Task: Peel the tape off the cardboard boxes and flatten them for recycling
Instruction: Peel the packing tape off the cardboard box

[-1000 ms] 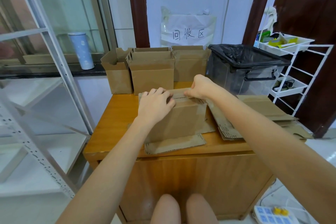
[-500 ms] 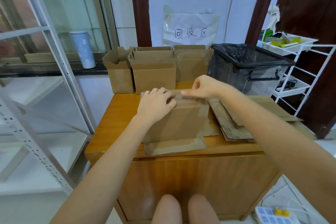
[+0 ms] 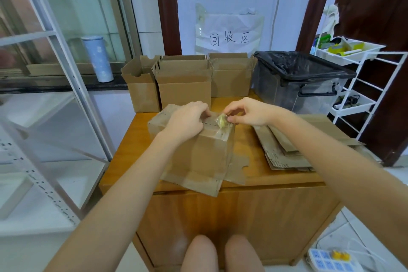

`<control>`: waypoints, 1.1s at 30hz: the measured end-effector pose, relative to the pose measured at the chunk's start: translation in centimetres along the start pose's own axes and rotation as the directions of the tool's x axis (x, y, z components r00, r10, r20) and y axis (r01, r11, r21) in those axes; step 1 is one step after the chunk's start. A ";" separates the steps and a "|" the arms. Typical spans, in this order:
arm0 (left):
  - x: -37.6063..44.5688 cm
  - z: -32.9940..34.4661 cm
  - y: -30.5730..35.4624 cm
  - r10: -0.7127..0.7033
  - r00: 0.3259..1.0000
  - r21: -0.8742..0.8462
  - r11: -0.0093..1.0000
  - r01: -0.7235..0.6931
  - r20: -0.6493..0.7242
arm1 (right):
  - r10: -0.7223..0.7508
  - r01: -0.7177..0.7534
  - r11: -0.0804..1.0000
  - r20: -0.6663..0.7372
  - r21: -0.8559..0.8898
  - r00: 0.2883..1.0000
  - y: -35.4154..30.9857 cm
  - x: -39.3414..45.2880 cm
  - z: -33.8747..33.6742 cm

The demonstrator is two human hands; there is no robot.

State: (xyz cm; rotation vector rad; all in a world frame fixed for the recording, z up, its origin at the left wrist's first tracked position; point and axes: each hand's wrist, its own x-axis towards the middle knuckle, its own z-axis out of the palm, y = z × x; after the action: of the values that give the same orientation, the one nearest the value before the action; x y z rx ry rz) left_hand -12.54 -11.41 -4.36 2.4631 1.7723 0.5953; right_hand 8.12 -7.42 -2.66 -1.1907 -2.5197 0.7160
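A taped cardboard box (image 3: 203, 157) stands upside down on the wooden cabinet (image 3: 260, 185), its lower flaps splayed out on the cabinet top. My left hand (image 3: 187, 119) presses down on the box's top, fingers curled at the seam. My right hand (image 3: 247, 112) pinches a crumpled, lifted end of clear yellowish tape (image 3: 221, 122) at the top's right end. More tape still runs down the box's front corner.
Three open cardboard boxes (image 3: 183, 86) stand at the back of the cabinet. Flattened cardboard (image 3: 284, 148) is stacked at the right. A bin with a black bag (image 3: 298, 79) sits behind it. A white rack (image 3: 362, 86) is far right, metal shelving (image 3: 66, 86) left.
The box has turned so a corner faces me. My right hand has peeled the tape end up off the top and now pinches it; my left hand stays pressing on the box.
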 end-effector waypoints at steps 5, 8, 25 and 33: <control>0.2 0.7 -0.7 0.059 0.995 -0.094 0.994 -0.052 0.079 | -0.053 0.051 0.995 0.012 0.089 0.999 0.3 0.0 -0.7; 0.2 0.7 -0.8 0.073 0.993 -0.049 0.996 -0.069 0.089 | -0.069 0.071 0.993 -0.021 0.094 0.997 0.4 0.6 -0.7; -0.4 0.6 -0.8 0.129 0.986 -0.125 0.985 -0.116 0.104 | -0.077 0.090 0.864 -0.047 0.495 0.996 0.9 1.0 1.2; -0.1 0.8 -1.0 0.130 0.988 -0.165 0.980 -0.116 0.078 | 0.113 -0.010 0.684 -0.092 0.729 0.989 3.4 -1.8 3.7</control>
State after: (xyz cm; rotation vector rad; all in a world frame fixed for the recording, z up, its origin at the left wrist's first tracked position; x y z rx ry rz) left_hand -13.16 -10.99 -5.34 2.4607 1.4876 0.6009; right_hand 9.86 -8.18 -7.66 -0.9633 -1.7642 1.4311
